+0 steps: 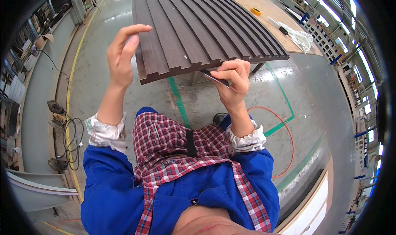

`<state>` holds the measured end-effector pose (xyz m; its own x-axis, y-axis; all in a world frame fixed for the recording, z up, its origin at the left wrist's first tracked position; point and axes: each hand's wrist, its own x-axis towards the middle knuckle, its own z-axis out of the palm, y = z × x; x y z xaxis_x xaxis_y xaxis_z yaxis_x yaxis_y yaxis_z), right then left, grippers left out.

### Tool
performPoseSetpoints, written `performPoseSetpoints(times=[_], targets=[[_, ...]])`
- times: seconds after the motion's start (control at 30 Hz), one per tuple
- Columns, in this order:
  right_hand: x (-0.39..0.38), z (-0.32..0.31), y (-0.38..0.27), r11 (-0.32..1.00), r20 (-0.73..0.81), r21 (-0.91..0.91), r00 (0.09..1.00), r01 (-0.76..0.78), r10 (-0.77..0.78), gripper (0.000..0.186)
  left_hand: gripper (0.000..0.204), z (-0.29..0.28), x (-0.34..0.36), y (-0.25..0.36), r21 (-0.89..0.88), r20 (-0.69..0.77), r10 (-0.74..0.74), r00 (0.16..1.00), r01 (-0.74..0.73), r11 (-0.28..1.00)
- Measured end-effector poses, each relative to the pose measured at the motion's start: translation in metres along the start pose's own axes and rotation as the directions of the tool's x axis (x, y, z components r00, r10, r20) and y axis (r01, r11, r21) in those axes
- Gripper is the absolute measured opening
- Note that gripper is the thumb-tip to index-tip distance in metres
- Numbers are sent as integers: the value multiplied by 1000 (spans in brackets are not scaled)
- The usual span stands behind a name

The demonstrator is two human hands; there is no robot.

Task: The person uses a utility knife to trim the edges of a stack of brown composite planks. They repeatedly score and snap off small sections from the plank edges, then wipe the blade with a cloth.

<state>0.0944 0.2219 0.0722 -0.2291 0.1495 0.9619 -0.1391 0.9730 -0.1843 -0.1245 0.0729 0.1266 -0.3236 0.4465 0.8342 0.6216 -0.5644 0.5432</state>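
Observation:
A dark brown grooved panel (181,37) stretches away from me, its stepped near end facing me. By its left edge, my left hand (121,55) is raised with thumb and forefinger curved apart and nothing seen between them. My right hand (234,80) is closed, just under the middle of the panel's near end. From its fingers juts a thin flat dark strip with a pale edge (215,78), pointing left beneath the panel. The hand hides part of the strip, and its exact kind cannot be made out. Small pale specks lie on the slats.
Beyond the panel, a wooden tabletop (264,12) carries a yellow tape roll (256,11) and a crumpled white cloth (300,40). An orange hose (292,140) curves over the floor at right. Black cables (74,142) lie at left near a yellow floor line.

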Motion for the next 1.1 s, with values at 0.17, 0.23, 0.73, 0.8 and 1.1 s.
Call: performPoseSetpoints(times=[0.17,0.23,0.73,0.8,1.1], targets=[[-2,5,0,996,-32,-72,998,42,-44,18,24,8,18,-12,-104,315,-162,935,203,974],[-3,5,-1,994,-45,-106,998,34,-39,17,25,9,19,-13,-88,315,-162,935,199,976],[-2,-6,1,990,-1,-129,999,51,-52,14,17,11,13,-13,-12,329,-169,929,183,983],[-4,-5,2,993,-13,-111,999,38,-40,14,17,12,13,-13,-16,328,-159,931,174,985],[-1,2,0,991,1,-104,997,81,-81,16,15,13,14,-14,0,339,-103,935,109,994]])
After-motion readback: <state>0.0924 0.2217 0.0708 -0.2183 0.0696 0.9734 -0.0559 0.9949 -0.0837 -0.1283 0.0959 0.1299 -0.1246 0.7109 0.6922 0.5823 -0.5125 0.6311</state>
